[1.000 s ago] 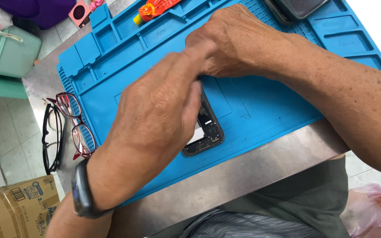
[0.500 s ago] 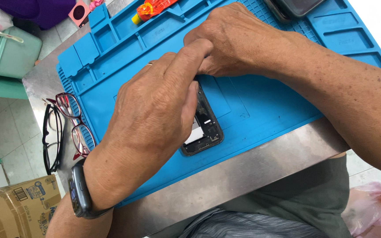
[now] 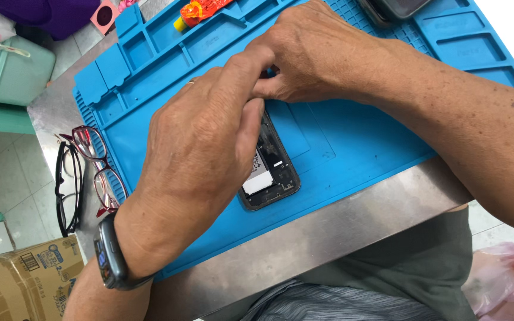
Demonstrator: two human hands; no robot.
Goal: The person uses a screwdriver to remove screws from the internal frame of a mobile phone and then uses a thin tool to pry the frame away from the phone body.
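An opened black phone body [image 3: 272,172] lies on a blue silicone work mat [image 3: 352,142], its inner parts showing at the near end. My left hand [image 3: 200,148] covers the phone's far half, fingers pressed down along its left side, a dark watch on the wrist. My right hand [image 3: 319,53] comes in from the right and its fingertips meet the left hand's at the phone's far end. What the fingertips pinch is hidden.
Two pairs of glasses [image 3: 81,178], one black and one red, lie on the steel table [image 3: 340,232] left of the mat. An orange tube [image 3: 200,10] and a dark device [image 3: 397,7] sit at the mat's far edge. A cardboard box [image 3: 16,282] stands lower left.
My left hand has flattened and slid a little toward the phone's far end, its forefinger now stretched up against the right hand's fingertips. The phone has stayed in place.
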